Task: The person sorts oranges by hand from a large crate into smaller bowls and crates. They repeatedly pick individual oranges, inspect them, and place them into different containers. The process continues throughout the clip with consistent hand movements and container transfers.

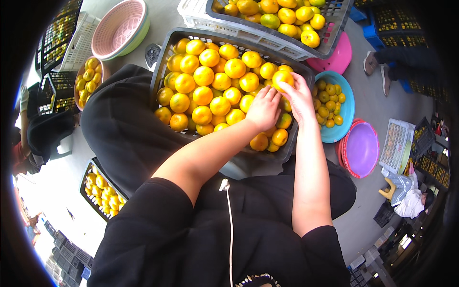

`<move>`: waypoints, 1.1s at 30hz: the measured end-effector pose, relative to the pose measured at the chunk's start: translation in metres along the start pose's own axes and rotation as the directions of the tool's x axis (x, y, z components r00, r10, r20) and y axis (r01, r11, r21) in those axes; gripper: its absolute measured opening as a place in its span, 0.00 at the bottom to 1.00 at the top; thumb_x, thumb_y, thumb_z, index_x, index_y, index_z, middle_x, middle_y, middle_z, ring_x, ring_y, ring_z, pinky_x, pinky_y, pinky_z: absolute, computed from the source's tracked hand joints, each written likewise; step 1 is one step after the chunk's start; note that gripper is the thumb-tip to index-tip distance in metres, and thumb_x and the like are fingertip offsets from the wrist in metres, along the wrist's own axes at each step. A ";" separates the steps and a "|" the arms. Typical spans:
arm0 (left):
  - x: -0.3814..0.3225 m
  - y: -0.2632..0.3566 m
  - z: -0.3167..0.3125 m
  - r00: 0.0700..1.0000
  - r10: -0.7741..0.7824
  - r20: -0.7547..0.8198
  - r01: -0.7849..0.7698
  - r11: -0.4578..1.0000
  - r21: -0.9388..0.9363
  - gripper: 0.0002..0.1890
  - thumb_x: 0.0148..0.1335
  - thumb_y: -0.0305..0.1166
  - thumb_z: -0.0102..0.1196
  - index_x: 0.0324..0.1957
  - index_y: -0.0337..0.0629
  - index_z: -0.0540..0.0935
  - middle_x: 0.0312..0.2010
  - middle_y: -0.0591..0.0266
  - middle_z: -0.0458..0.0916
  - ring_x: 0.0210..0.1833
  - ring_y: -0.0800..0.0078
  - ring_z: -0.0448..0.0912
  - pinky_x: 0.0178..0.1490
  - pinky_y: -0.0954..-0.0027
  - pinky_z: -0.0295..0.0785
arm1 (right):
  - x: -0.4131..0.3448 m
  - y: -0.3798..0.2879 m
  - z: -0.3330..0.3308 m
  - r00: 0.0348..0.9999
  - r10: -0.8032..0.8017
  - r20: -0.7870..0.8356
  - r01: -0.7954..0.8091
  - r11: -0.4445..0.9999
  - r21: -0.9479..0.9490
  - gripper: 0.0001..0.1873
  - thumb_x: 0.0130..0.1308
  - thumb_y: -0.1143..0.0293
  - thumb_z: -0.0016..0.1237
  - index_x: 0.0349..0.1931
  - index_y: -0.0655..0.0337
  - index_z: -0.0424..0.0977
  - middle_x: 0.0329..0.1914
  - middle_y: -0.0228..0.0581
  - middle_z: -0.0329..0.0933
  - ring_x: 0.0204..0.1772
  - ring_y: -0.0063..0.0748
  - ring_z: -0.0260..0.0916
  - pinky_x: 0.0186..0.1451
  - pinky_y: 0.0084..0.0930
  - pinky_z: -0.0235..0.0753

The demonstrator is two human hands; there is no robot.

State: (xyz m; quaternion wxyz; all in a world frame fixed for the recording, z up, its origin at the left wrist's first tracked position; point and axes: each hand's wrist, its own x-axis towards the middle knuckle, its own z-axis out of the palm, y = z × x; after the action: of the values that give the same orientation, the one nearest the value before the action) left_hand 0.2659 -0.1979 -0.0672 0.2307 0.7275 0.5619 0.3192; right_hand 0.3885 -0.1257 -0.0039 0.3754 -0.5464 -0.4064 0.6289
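Before me stands a dark plastic crate (168, 46) filled with orange mandarins (203, 75), some with green patches. My right hand (300, 96) grips one mandarin (282, 79) between thumb and fingers, above the crate's right side. Just to its left, my left hand (264, 109) lies palm down over the fruit, its fingertips close to the right thumb. Whether anything is under the left palm is hidden.
Beyond the crate, another dark crate (335, 32) of mandarins sits on a white crate (222, 27). At right are a blue basin (346, 104) with small mandarins and a purple basin (362, 149). Pink baskets (120, 28) stand upper left. Other people are at both sides.
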 end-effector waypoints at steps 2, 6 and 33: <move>-0.005 0.000 -0.004 1.000 0.001 0.023 0.001 0.999 -0.046 0.27 0.61 0.33 0.61 0.62 0.34 0.76 0.62 0.42 0.76 0.68 0.39 0.71 0.73 0.48 0.66 | 0.006 -0.003 0.009 0.994 0.095 0.046 -0.094 0.995 -0.036 0.25 0.66 0.69 0.64 0.60 0.65 0.72 0.57 0.41 0.78 0.59 0.32 0.77 0.63 0.30 0.78; 0.013 -0.032 -0.033 0.986 0.074 0.148 -0.063 0.995 -0.079 0.20 0.63 0.33 0.57 0.57 0.43 0.82 0.66 0.55 0.77 0.70 0.48 0.71 0.71 0.50 0.69 | 0.022 0.014 -0.009 0.989 0.144 -0.041 -0.110 0.885 0.453 0.16 0.71 0.64 0.57 0.53 0.64 0.77 0.54 0.47 0.81 0.52 0.44 0.83 0.59 0.36 0.83; 0.101 -0.047 -0.046 0.900 -0.052 0.433 -0.122 0.923 0.366 0.12 0.66 0.37 0.53 0.46 0.47 0.87 0.48 0.58 0.85 0.58 0.59 0.81 0.63 0.57 0.71 | 0.038 -0.002 0.002 0.966 -0.072 -0.247 0.110 0.984 0.141 0.23 0.69 0.79 0.61 0.61 0.69 0.68 0.54 0.49 0.81 0.53 0.36 0.82 0.54 0.30 0.86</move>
State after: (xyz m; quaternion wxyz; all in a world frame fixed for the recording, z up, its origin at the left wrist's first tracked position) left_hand 0.2178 -0.0894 -0.0471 0.1971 0.8212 0.5342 0.0370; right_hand 0.3824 -0.0900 -0.0168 0.4913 -0.5690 -0.3330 0.5692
